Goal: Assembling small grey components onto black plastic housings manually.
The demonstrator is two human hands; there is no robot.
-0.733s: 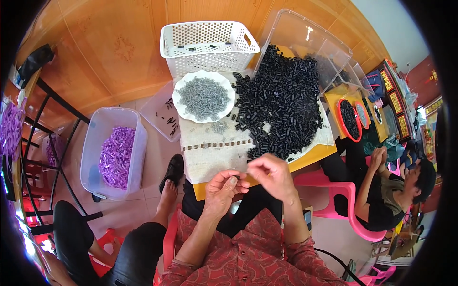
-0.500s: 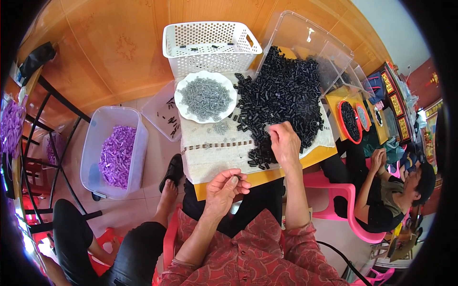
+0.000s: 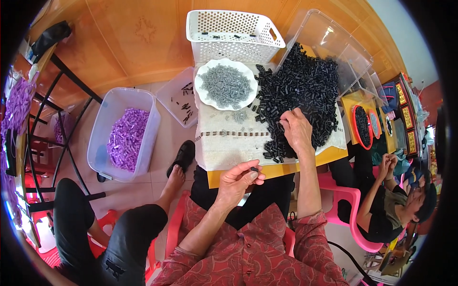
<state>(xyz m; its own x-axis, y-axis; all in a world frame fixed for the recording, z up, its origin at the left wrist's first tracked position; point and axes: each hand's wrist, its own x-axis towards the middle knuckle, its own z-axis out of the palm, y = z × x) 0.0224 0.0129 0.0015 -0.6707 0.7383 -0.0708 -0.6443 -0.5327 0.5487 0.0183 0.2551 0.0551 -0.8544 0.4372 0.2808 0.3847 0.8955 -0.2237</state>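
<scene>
My left hand [image 3: 238, 182] pinches a small black plastic piece [image 3: 254, 169]; the heap of short black plastic pieces [image 3: 312, 81] lies under my curled right hand [image 3: 297, 131], whose hold I can't tell.

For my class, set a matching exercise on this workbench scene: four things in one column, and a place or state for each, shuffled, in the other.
Column one:
1. left hand
2. right hand
3. grey pieces
4. purple pieces

Column two:
A. inside a translucent tub
B. at the pile of black pieces
C. heaped on a white plate
D. pinching a small black piece

Pairs: 1-D, 2-B, 3-C, 4-A
</scene>
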